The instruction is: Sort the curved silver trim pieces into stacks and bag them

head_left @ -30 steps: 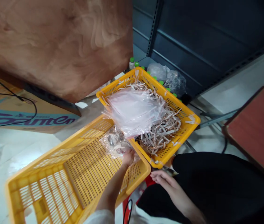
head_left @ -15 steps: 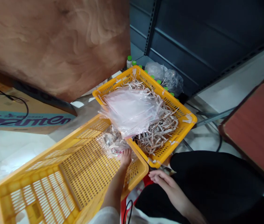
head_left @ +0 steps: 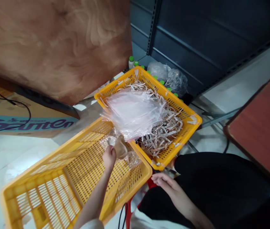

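My left hand (head_left: 109, 156) is inside the long yellow crate, its fingers closed on a clear plastic packet (head_left: 120, 149) with something pale and rounded in it; blur hides the contents. More crinkled clear packets (head_left: 133, 158) lie around it at that end of the crate (head_left: 84, 159). Beside my dark-trousered thigh, my right hand (head_left: 167, 183) rests near the crate's corner with loosely stretched fingers, holding nothing. A shallower yellow basket (head_left: 192, 122) overlaps the crate's far end. In it, a stack of clear zip bags (head_left: 135, 111) covers part of a heap of pale strips (head_left: 160, 138).
Green-capped bottles (head_left: 131, 62) and a bundle of clear plastic (head_left: 173, 76) stand behind the basket. A brown board (head_left: 53, 44) leans above a printed carton (head_left: 27, 121) at left. A dark shelf (head_left: 216, 41) and a red-topped table (head_left: 261, 127) are on the right.
My left hand has moved left inside the long crate, bringing the clear packet along. My right hand stays in the same place.
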{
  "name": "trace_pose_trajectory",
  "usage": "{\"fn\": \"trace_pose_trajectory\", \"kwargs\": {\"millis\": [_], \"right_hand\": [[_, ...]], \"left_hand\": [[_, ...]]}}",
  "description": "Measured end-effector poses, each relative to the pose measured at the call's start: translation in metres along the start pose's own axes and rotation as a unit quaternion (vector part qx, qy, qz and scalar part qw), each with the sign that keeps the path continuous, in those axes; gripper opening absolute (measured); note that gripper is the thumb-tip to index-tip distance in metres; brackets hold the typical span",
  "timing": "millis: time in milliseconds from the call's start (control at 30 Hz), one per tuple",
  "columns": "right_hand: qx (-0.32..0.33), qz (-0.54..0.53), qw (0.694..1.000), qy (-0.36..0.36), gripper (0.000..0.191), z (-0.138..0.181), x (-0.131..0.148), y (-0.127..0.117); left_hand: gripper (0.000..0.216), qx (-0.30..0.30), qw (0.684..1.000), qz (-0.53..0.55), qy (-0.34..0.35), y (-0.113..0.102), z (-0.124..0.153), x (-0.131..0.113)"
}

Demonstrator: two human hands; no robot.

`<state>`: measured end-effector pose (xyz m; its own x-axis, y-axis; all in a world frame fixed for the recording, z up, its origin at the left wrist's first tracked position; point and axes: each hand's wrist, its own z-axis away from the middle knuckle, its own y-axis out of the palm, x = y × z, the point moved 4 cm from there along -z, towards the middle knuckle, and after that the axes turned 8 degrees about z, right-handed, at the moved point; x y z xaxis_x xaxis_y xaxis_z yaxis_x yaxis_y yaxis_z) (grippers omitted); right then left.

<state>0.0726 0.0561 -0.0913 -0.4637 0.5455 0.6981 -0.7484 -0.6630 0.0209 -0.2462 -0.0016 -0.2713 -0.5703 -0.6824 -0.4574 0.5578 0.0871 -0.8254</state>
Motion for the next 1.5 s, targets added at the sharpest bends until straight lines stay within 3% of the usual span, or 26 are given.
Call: {"fn": "trace_pose_trajectory", "kwargs": {"millis": [67, 133, 400, 533, 667, 833, 967, 1067, 1167, 1400, 1500], "right_hand": [[-0.001, -0.003, 1.0, 0.004, 0.046, 0.0, -0.001, 0.0], [-0.005, -0.005, 1.0, 0.006, 0.045, 0.0, -0.001, 0.0], [-0.005, -0.003, 1.0, 0.0, 0.046, 0.001, 0.0, -0.001], [-0.007, 0.0, 1.0, 0.005, 0.048, 0.001, 0.0, -0.001], [-0.016, -0.01, 1.0, 0.006, 0.049, 0.001, -0.001, -0.001], [-0.01, -0.002, 1.0, 0.001, 0.05, 0.0, 0.0, 0.0], [-0.008, -0.011, 1.0, 0.007, 0.051, 0.0, -0.001, 0.001], [-0.007, -0.017, 1.0, 0.004, 0.05, 0.0, -0.002, 0.001], [0.0, -0.013, 1.0, -0.006, 0.046, 0.0, -0.002, 0.001], [0.009, -0.01, 1.0, -0.023, 0.04, 0.001, 0.003, 0.002], [0.01, -0.014, 0.999, -0.028, 0.04, 0.002, 0.005, 0.001]], "left_hand": [[0.03, 0.005, 1.0, 0.003, 0.013, -0.013, 0.013, -0.001], [0.029, 0.035, 0.999, 0.008, 0.029, -0.009, 0.027, -0.006], [0.028, 0.216, 0.975, 0.047, 0.022, 0.072, 0.054, -0.018], [0.029, 0.252, 0.965, 0.065, -0.018, 0.088, 0.057, -0.017], [0.031, 0.261, 0.961, 0.078, -0.046, 0.07, 0.051, -0.006], [0.03, 0.257, 0.963, 0.066, -0.055, 0.025, 0.027, 0.013], [0.03, 0.212, 0.976, 0.01, -0.059, -0.01, 0.011, 0.015], [0.03, 0.181, 0.982, -0.027, -0.056, -0.017, 0.012, 0.006], [0.03, 0.192, 0.98, -0.041, -0.046, 0.004, 0.019, -0.006], [0.031, 0.272, 0.961, -0.031, -0.033, 0.094, 0.023, -0.037], [0.031, 0.285, 0.958, -0.023, -0.03, 0.11, 0.024, -0.046]]}}
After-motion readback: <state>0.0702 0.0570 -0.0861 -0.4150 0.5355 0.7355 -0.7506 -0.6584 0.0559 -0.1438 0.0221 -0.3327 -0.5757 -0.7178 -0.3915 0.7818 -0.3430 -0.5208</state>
